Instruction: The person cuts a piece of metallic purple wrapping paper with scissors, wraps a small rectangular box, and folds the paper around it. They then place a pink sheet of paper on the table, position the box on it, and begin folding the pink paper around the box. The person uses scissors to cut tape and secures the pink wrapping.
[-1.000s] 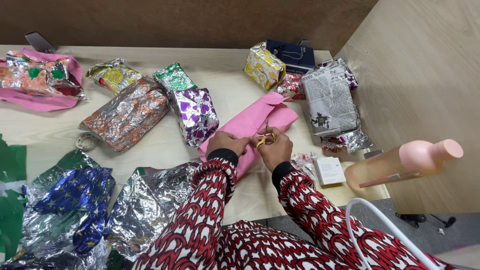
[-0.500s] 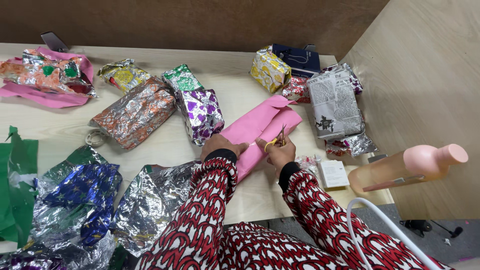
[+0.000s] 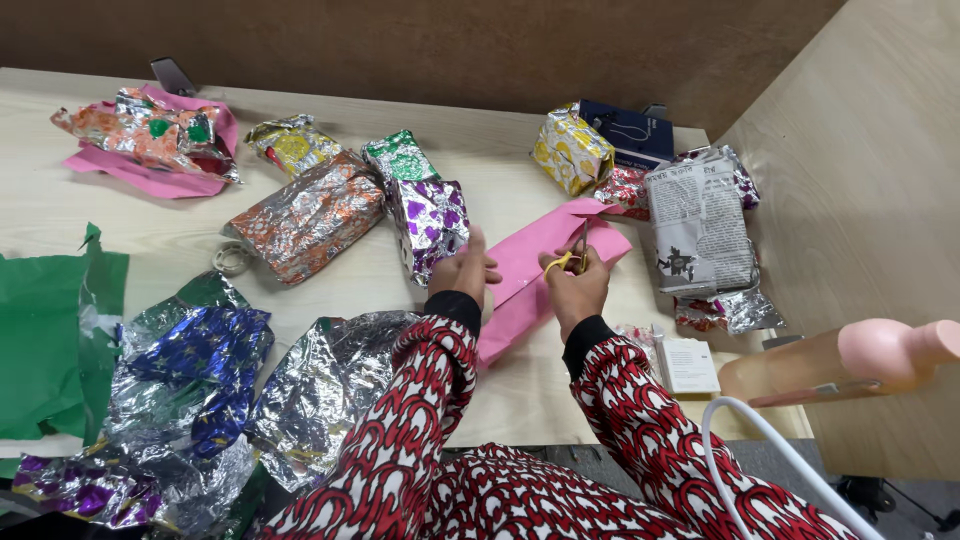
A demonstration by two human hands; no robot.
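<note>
Pink paper sheet (image 3: pixel 545 265): lies on the wooden table (image 3: pixel 60 210), long axis running diagonally from near your body up and to the right, toward the newspaper-wrapped parcel (image 3: pixel 700 225)
Your left hand (image 3: pixel 465 270): pressed flat on the sheet's left edge, fingers spread, holding nothing, pinning the paper down
Your right hand (image 3: pixel 575 285): closed around the yellow-handled scissors (image 3: pixel 572 252), blades pointing up along the sheet's far half; this hand sits nearer the sheet's upper end, so the scissors lie roughly in line with the long axis
Both hands: close together, side by side on the sheet, not touching each other
Left of the sheet: purple-heart foil parcel (image 3: pixel 428 225), just beside your left hand; orange-silver foil parcel (image 3: pixel 310 215) further off
Beyond the sheet: yellow foil parcel (image 3: pixel 570 150)
Lower left of the sheet: crumpled silver and blue foil (image 3: pixel 200 370), well apart
</note>
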